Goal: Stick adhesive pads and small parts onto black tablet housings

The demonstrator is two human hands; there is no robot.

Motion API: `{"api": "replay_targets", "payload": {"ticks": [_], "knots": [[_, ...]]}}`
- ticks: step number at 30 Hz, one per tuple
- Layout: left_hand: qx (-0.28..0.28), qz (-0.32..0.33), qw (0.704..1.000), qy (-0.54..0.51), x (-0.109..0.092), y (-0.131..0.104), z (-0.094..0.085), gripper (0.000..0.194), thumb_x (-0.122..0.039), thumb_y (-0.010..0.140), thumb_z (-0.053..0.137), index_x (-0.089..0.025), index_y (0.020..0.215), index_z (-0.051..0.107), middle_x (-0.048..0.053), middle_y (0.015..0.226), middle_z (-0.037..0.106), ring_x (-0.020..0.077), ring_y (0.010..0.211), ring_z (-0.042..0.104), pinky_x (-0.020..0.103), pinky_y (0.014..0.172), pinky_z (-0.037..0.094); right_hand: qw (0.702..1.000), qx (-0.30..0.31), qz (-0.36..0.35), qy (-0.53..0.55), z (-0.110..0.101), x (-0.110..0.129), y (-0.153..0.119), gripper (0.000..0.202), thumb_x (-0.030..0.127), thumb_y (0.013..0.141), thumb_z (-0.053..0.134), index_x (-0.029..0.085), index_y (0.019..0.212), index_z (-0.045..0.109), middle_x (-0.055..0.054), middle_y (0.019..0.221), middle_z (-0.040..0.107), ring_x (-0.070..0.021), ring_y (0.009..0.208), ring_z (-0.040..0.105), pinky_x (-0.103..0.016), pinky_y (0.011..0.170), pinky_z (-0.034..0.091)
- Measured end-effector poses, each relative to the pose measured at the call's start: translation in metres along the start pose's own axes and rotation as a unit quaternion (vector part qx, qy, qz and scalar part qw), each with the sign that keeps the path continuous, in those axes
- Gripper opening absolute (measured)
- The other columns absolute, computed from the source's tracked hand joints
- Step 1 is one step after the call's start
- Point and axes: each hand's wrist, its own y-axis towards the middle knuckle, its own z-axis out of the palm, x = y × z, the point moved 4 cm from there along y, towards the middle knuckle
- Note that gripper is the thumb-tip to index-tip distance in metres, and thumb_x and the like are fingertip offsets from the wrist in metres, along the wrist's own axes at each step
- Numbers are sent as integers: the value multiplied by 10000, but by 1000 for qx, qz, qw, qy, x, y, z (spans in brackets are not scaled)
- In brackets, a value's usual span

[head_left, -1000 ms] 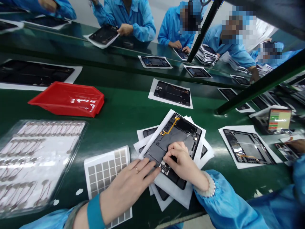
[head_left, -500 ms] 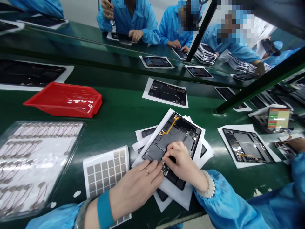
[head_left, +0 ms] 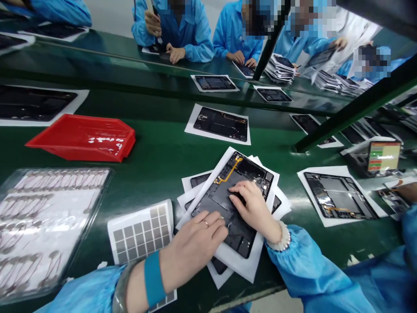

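Observation:
A black device casing (head_left: 213, 201) with an orange flex cable (head_left: 230, 171) lies on white paper, on top of a fanned stack. Over its lower left part rests my left hand (head_left: 200, 237), palm down, fingers extended, a teal band round the wrist. My right hand (head_left: 250, 204) is above the middle of the casing, thumb and forefinger apart with nothing visible between them. Beside my left forearm lies a sheet of grey square pads (head_left: 140, 232).
At the left are a red bin (head_left: 84, 137) and a clear tray (head_left: 48, 217) of small round wired parts. More casings lie on paper behind (head_left: 221, 124) and at the right (head_left: 339, 195). A green post (head_left: 352, 108) slants across the right. Several people work across the bench.
My right thumb and forefinger have parted, and that hand has moved up the casing. My left hand has slid slightly right, over the small circuit board that showed before.

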Motion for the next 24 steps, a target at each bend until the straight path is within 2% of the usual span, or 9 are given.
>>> {"api": "replay_targets", "payload": {"ticks": [4,8,17,21,24], "knots": [[-4,-21,1000,-5,5,-3,3,55,-101,890,509,-155,896,504,44,926,635,220,927,571,351,809,392,1000,5,0,-1,1,-2,0,167,255,921,492,190,1014,614,-86,1029,594,-228,955,523,-398,848,421],[-28,-2,1000,-8,3,-5,1,135,-54,909,421,-160,876,497,45,967,642,206,923,568,345,821,380,1000,7,2,2,0,-3,0,163,255,920,496,186,1004,617,-84,1026,596,-225,947,518,-392,842,412],[-41,-17,999,15,2,-8,5,135,-138,957,389,-154,946,523,58,1001,656,218,987,577,361,848,382,1000,9,0,7,1,-5,0,158,264,923,488,206,993,617,-76,1021,600,-223,941,524,-386,828,410],[-35,-35,999,22,5,-7,1,63,-204,930,498,-145,949,513,61,969,649,231,975,582,359,829,390,1000,10,3,9,0,-5,0,156,263,924,489,202,989,617,-74,1014,598,-221,941,523,-384,833,408],[-26,-82,996,27,10,-7,-4,185,-267,856,626,-145,912,500,77,922,630,278,1000,571,382,824,396,1000,11,3,8,0,-4,0,153,261,920,497,201,990,618,-73,1013,599,-221,946,526,-383,839,403]]}}
